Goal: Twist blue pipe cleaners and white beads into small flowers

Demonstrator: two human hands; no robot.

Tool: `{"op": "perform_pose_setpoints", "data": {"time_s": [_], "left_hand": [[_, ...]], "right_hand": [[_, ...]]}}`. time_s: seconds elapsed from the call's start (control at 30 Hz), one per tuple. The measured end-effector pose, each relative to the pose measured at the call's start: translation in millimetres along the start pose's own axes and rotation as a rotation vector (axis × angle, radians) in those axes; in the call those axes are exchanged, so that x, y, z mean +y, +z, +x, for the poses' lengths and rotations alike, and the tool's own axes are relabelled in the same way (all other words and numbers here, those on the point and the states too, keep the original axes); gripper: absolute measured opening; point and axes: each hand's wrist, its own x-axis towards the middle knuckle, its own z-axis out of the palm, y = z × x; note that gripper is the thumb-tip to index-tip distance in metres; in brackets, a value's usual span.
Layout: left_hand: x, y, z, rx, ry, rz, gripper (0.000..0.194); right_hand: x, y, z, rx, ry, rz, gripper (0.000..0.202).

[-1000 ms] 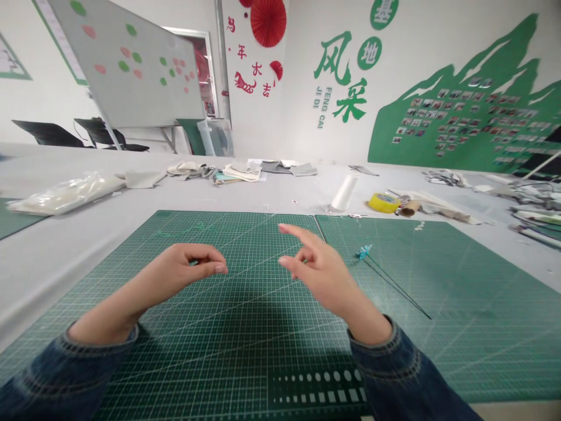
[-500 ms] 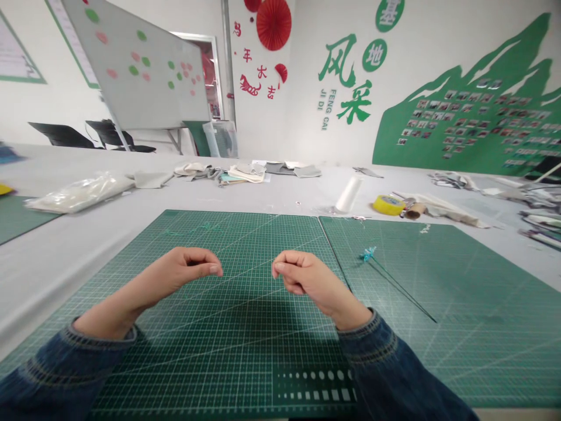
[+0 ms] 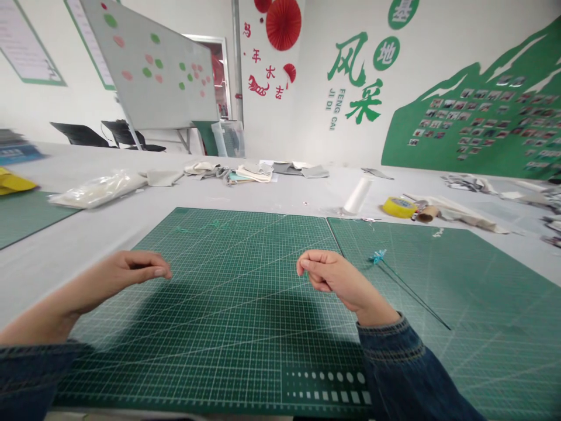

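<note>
Thumb and fingers of my left hand [image 3: 142,270] are pinched together above the left part of a green gridded cutting mat [image 3: 245,327]. My right hand [image 3: 331,273] is closed too, its fingertips pressed together and the other fingers curled in, over the right part of the same mat. Anything thin between either set of fingertips is too small to make out. To the right of my right hand, a blue beaded flower [image 3: 378,256] on a long dark green stem [image 3: 416,295] lies on a second cutting mat [image 3: 491,327]. Green thread [image 3: 214,225] lies loose near the first mat's far edge.
Beyond the mats stand a white spool [image 3: 357,196] and a yellow tape roll [image 3: 398,207]. Folded cloth pieces [image 3: 254,172] lie at the table's back. A clear plastic bag [image 3: 100,188] is at the left, near a yellow item [image 3: 15,181].
My hands have moved farther apart, the left one going left. Both stay pinched. The view has turned slightly left, and the flower lies where it was.
</note>
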Motion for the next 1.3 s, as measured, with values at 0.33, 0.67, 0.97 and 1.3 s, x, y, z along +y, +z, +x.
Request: {"op": "perform_pose_setpoints", "data": {"time_s": [0.33,0.67,0.97,1.3], "left_hand": [[42,1.2,32,0.522,0.187,0.649,0.046],[144,123.8,92,0.193,0.627,0.279,0.022],[138,130.7,102,0.094,0.556,0.236,0.024],[142,134.0,95,0.082,0.495,0.119,0.023]], "right_hand": [[5,44,3,-0.128,-0.045,-0.511,0.019],[-11,-8,-35,0.084,-0.353,-0.843,0.016],[39,-150,-55,0.926,0.393,-1.007,0.012],[59,-151,-39,0.922,0.441,-0.915,0.003]]}}
